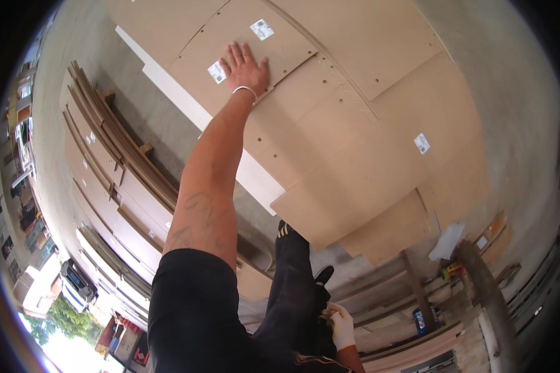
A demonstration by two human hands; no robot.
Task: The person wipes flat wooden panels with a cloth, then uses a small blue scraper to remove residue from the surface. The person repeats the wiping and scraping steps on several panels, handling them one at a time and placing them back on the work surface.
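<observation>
My left hand [245,69], bare with a pale bracelet at the wrist, lies flat with fingers spread on a brown board panel [286,53]. Beneath its fingertips is the edge of a white printed label [216,72]; a second label [262,29] sits farther up the same panel. Low in the view, beside my dark trouser leg [287,273], my right hand [341,326] wears a white glove. Its fingers are curled in, and whatever they may hold cannot be made out. Overlapping brown panels [354,180] with small drilled holes spread out to the right of my left arm.
Long stacked boards [115,155] stand to the left on wooden blocks. A white panel edge [255,177] sticks out under the brown ones. At lower right are a post [488,298], a blue can [419,320] and scrap pieces. A parked vehicle [76,283] shows at far left.
</observation>
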